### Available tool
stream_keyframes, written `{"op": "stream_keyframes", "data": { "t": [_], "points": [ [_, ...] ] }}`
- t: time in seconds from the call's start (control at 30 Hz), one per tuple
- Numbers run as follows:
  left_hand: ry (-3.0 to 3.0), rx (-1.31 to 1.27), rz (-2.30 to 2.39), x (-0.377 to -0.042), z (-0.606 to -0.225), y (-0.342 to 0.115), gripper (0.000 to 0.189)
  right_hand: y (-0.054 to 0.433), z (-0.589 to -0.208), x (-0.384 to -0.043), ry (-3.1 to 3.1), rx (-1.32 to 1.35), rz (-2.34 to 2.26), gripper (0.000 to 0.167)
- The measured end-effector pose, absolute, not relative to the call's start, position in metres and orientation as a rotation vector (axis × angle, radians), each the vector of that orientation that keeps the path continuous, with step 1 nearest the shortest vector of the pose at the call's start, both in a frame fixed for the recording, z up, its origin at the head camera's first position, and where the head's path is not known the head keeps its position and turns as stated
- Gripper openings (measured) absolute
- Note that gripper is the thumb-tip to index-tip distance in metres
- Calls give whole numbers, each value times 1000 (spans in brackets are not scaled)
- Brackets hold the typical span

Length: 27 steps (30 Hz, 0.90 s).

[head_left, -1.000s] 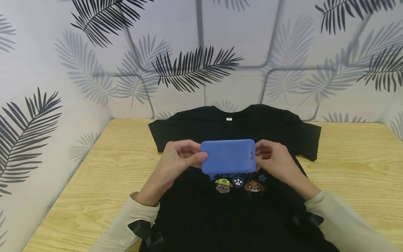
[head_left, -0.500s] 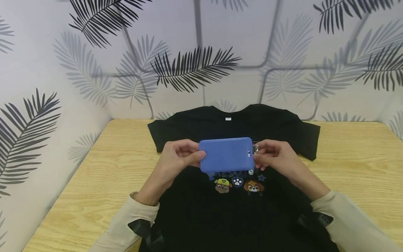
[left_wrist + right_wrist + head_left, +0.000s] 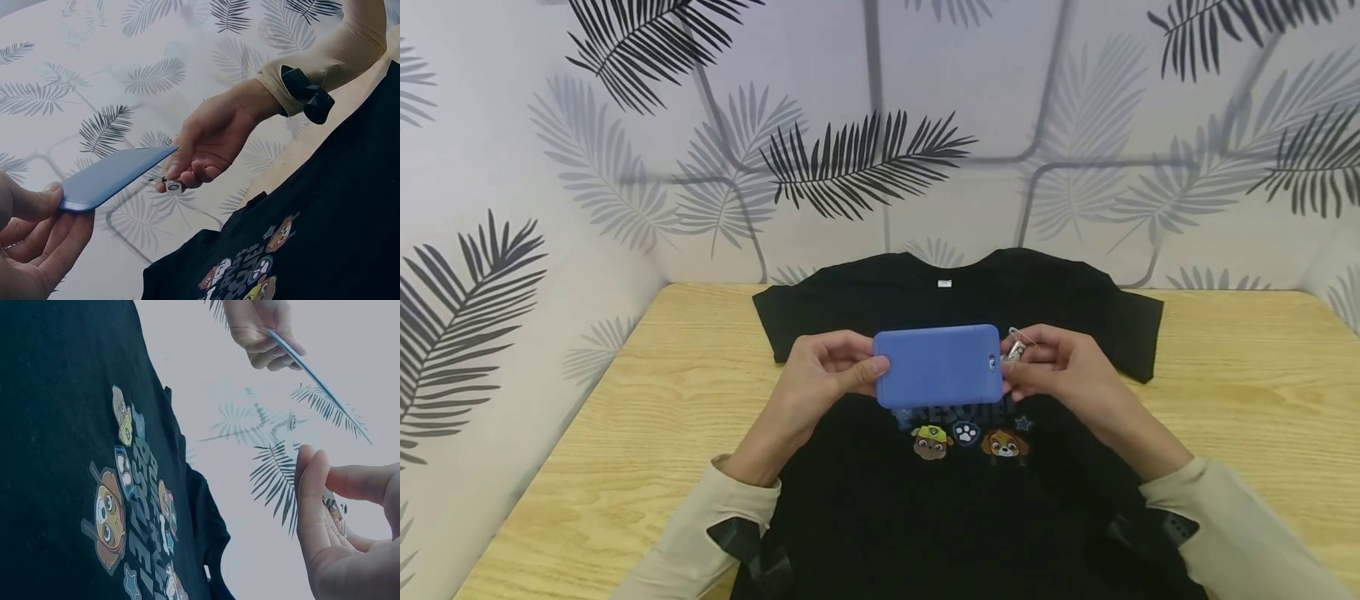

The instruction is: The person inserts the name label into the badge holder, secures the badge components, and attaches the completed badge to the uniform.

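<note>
My left hand [image 3: 812,392] pinches one short end of a flat blue card holder [image 3: 934,367], thumb on its face. The holder is raised over the black T-shirt [image 3: 970,517], its slotted end toward the right. At that end my right hand [image 3: 1063,375] holds a small shiny metal clip [image 3: 1016,349] between thumb and fingers. The right wrist view shows part of the clip [image 3: 334,511] in the curled fingers, the rest hidden. A small pale square piece with a dark oval [image 3: 174,187] shows below the right fingertips in the left wrist view.
The T-shirt lies spread on a wooden table [image 3: 685,400], its neck toward the back and a cartoon dog print [image 3: 1006,443] on its front. A leaf-patterned wall covering [image 3: 865,75] rises behind the table.
The right hand has shifted slightly right from the holder's slotted end, and the metal clip has come into sight beside it. The left hand has kept its grip, with the holder slightly higher.
</note>
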State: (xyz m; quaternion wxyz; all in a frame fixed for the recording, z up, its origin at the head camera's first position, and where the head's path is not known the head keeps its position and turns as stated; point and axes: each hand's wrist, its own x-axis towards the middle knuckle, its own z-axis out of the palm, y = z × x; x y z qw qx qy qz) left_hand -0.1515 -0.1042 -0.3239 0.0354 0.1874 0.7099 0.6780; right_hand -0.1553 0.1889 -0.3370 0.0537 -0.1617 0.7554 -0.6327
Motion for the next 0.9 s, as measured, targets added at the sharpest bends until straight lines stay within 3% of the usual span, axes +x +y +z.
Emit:
{"op": "stream_keyframes", "data": {
  "t": [0.17,0.4,0.9],
  "points": [
    [2159,575,2099,-153,-325,-105,20,192,-336,-155,2222,-493,-1987,32],
    [2161,550,2096,-155,-327,-105,19,198,-335,-155,2053,-544,-2078,24],
    [2159,538,2104,-157,-328,-105,19,204,-335,-151,2124,-510,-2055,25]
  ]
}}
